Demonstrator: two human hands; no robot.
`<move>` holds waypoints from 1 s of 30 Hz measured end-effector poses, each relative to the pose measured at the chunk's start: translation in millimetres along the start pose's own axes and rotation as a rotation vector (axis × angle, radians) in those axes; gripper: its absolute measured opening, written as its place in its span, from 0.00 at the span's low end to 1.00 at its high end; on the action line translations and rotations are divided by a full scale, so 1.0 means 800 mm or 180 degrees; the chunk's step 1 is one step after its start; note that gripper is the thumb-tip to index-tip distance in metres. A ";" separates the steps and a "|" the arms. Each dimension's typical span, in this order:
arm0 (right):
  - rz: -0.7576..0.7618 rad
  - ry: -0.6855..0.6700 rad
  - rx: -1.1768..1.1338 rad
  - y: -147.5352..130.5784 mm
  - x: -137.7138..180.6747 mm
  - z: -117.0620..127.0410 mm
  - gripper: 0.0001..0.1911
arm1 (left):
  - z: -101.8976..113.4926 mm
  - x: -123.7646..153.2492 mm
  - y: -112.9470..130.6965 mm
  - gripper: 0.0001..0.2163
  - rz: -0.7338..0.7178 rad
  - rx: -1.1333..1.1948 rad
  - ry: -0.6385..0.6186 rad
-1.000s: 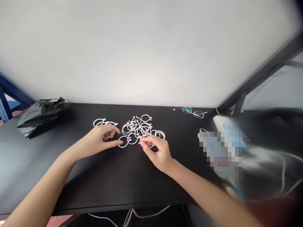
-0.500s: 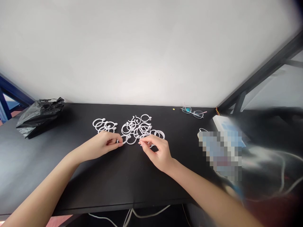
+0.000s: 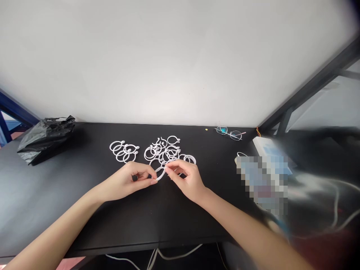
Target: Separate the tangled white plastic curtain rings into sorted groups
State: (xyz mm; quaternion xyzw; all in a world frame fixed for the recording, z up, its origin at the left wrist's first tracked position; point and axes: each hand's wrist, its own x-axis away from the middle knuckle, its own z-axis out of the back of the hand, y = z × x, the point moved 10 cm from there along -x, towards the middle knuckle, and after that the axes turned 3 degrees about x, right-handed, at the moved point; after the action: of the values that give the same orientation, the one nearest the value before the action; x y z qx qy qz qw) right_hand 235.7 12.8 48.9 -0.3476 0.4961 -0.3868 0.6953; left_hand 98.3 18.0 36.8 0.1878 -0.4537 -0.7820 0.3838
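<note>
A heap of several white plastic rings (image 3: 165,150) lies on the black table (image 3: 84,195), with a smaller row of linked rings (image 3: 123,152) to its left. My left hand (image 3: 132,182) and my right hand (image 3: 188,180) meet just in front of the heap. Both pinch one white ring (image 3: 160,173) between their fingertips, the left from the near left side, the right from the far right side. The ring is lifted slightly off the table.
A crumpled black plastic bag (image 3: 45,137) sits at the far left. A pair of glasses (image 3: 230,134) lies by the wall at the back right. A blurred-out object (image 3: 261,180) and white cables (image 3: 334,202) lie at the right. The white wall is close behind.
My left hand drew back from the left ring row, took a ring from the heap's near edge and brought it to the right hand, which now pinches it too.
</note>
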 end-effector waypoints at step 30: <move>0.0681 0.0321 -0.0043 -0.028 -0.006 0.021 0.05 | 0.029 0.004 -0.008 0.19 -0.0652 0.0926 0.1323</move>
State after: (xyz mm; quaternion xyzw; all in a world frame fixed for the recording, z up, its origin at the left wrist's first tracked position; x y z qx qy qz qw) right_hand 246.6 8.4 74.8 -0.2774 0.5673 -0.3240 0.7044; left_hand 78.8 30.9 43.4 0.4423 -0.4514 -0.6881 0.3566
